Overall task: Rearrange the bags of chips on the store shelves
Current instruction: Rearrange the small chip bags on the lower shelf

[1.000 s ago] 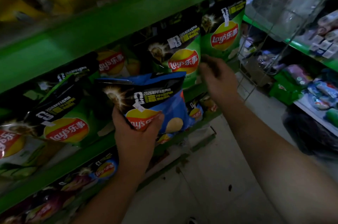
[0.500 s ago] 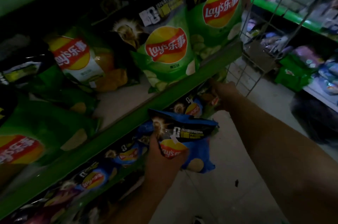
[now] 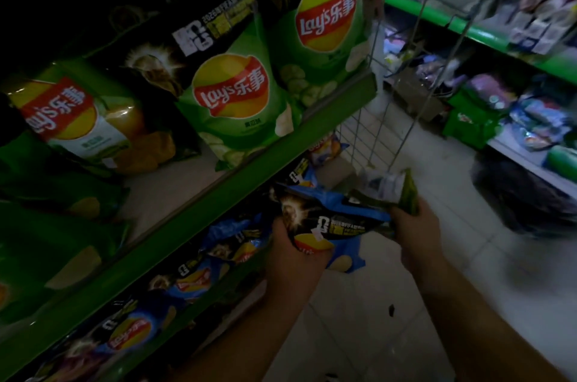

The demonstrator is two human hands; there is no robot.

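Observation:
My left hand grips a blue Lay's chip bag by its lower edge, in front of the lower shelf. Just to its right, my right hand holds a green chip bag whose top sticks up above the fingers and touches the blue bag's right end. On the green shelf above stand several green Lay's bags. More blue Lay's bags lie in a row on the lower shelf, to the left of my hands.
A wire rack stands at the shelf's right end. Across the tiled floor runs another green shelf with mixed packaged goods. A dark bag sits on the floor at right.
My right hand came back from the lower shelf holding a green bag and now sits beside the blue bag. My left hand with the blue bag stayed low. The view tilted down.

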